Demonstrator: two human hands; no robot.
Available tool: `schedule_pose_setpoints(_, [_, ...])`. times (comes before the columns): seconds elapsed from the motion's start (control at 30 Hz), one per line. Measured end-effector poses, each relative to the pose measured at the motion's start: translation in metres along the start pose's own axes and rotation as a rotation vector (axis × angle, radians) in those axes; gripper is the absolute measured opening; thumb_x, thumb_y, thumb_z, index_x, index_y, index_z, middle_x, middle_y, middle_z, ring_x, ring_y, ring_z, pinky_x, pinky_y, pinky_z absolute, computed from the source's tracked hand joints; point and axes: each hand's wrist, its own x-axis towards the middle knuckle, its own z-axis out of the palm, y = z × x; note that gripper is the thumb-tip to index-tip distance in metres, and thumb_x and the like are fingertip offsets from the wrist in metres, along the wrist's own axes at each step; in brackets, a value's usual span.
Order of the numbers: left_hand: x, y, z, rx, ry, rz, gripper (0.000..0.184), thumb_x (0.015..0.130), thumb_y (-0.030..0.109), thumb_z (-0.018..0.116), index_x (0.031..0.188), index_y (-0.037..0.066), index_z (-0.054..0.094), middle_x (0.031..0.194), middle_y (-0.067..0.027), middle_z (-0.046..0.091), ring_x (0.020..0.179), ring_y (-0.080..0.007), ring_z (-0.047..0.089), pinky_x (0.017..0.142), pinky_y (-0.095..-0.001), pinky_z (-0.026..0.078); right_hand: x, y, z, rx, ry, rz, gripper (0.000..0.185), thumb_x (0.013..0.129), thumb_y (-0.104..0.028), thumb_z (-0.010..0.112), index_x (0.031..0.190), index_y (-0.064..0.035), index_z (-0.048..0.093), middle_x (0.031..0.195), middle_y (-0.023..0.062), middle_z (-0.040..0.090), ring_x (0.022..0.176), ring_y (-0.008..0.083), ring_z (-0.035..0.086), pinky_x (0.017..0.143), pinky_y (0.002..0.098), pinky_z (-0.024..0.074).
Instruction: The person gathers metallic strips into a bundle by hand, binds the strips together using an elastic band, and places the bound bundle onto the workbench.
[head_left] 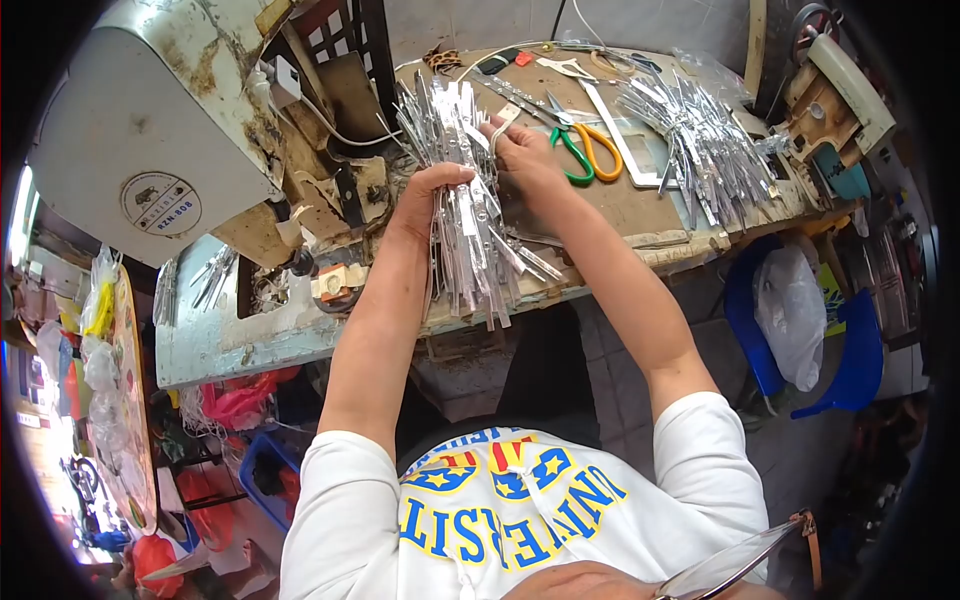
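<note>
A thick bundle of long, thin, silvery strips (468, 235) stands in front of me, its lower ends hanging past the table's front edge. My left hand (432, 195) is wrapped round the bundle's middle, thumb across the front. On the bundle's right side, my right hand (527, 158) is closed, fingertips close to the strips and pinching a thin white band (503, 122). Part of those fingers is hidden behind the bundle. Just right of that hand lie scissors (583, 145) with one green and one orange handle.
A sewing machine (150, 120) marked RZN-808 stands at the left. More silvery strips (705, 145) lie on the worn table (640, 215) at the right, beside a white frame-like piece (612, 125). A blue chair (850, 360) with a plastic bag (790, 315) stands below right.
</note>
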Motion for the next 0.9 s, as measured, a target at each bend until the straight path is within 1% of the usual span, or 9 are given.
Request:
schedule_pose_setpoints(0.03, [0.000,-0.001,-0.004,-0.015,-0.006,0.003,0.035,0.065,0.014,0.060,0.096,-0.003,0.057,0.073,-0.0127,0.063,0.055,-0.0191,0.063,0.054,-0.0299,0.056,-0.002,0.002,0.004,-0.041,0.009,0.012,0.045,0.085,-0.025,0.061,0.119,0.0032,0.053,0.106,0.0138,0.062,0.088,0.0091,0.055,0.075,0.0261,0.0455])
schedule_pose_setpoints(0.17, [0.001,-0.002,-0.005,-0.059,-0.022,0.021,0.029,0.068,0.013,0.058,0.092,-0.003,0.057,0.072,-0.0117,0.063,0.055,-0.0194,0.062,0.054,-0.0307,0.056,0.002,0.021,0.017,-0.295,0.158,-0.446,0.043,0.088,-0.029,0.050,0.116,0.0041,0.053,0.105,0.0218,0.061,0.096,0.0297,0.060,0.081,0.0329,0.0445])
schedule_pose_setpoints(0.2, [0.003,-0.003,-0.009,-0.057,-0.022,0.008,0.029,0.068,0.013,0.057,0.092,-0.003,0.057,0.072,-0.0117,0.063,0.054,-0.0195,0.062,0.055,-0.0307,0.056,0.000,0.019,0.018,-0.330,0.161,-0.406,0.043,0.089,-0.029,0.047,0.117,0.0034,0.053,0.107,0.0258,0.057,0.102,0.0357,0.056,0.085,0.0348,0.0429])
schedule_pose_setpoints(0.3, [0.006,-0.002,-0.015,-0.043,-0.035,-0.013,0.030,0.069,0.013,0.056,0.094,-0.003,0.056,0.074,-0.0125,0.063,0.055,-0.0200,0.063,0.055,-0.0309,0.056,0.003,0.021,0.017,-0.304,0.124,-0.383,0.042,0.089,-0.027,0.048,0.116,0.0035,0.053,0.108,0.0258,0.057,0.103,0.0349,0.056,0.086,0.0351,0.0424])
schedule_pose_setpoints(0.33, [0.005,-0.001,-0.014,-0.037,-0.044,-0.018,0.031,0.069,0.013,0.056,0.095,-0.004,0.056,0.074,-0.0129,0.063,0.056,-0.0201,0.063,0.055,-0.0310,0.056,0.004,0.019,0.014,-0.302,0.070,-0.404,0.039,0.090,-0.025,0.047,0.117,0.0024,0.053,0.104,0.0189,0.062,0.095,0.0277,0.060,0.082,0.0332,0.0448])
schedule_pose_setpoints(0.43, [0.001,0.000,0.001,-0.100,-0.061,0.062,0.035,0.069,0.011,0.058,0.100,-0.005,0.054,0.076,-0.0106,0.061,0.059,-0.0187,0.062,0.057,-0.0298,0.055,-0.009,-0.008,-0.005,0.052,-0.238,0.154,0.035,0.092,-0.023,0.047,0.118,-0.0003,0.054,0.098,0.0080,0.065,0.086,0.0155,0.061,0.075,0.0280,0.0472])
schedule_pose_setpoints(0.47, [0.005,-0.003,-0.005,-0.096,-0.057,0.054,0.038,0.069,0.011,0.058,0.103,-0.006,0.053,0.078,-0.0117,0.061,0.062,-0.0194,0.062,0.058,-0.0299,0.055,-0.009,-0.009,-0.013,0.168,-0.334,0.190,0.033,0.093,-0.021,0.049,0.119,-0.0032,0.054,0.095,0.0015,0.063,0.082,0.0072,0.059,0.072,0.0227,0.0481])
schedule_pose_setpoints(0.7, [0.006,-0.002,-0.003,-0.112,-0.032,0.050,0.033,0.070,0.011,0.058,0.098,-0.006,0.054,0.076,-0.0120,0.061,0.061,-0.0193,0.062,0.059,-0.0297,0.056,-0.013,-0.008,-0.038,0.291,-0.401,0.236,0.031,0.091,-0.016,0.052,0.119,-0.0015,0.053,0.104,0.0075,0.062,0.088,0.0127,0.061,0.080,0.0230,0.0506])
schedule_pose_setpoints(0.9, [0.010,-0.005,-0.014,-0.066,-0.029,0.012,0.030,0.070,0.016,0.056,0.087,-0.008,0.060,0.075,-0.0161,0.064,0.061,-0.0211,0.064,0.059,-0.0307,0.056,-0.033,-0.019,-0.047,0.154,-0.378,0.257,0.025,0.091,-0.013,0.050,0.111,0.0013,0.057,0.102,0.0088,0.063,0.090,0.0149,0.062,0.078,0.0231,0.0517])
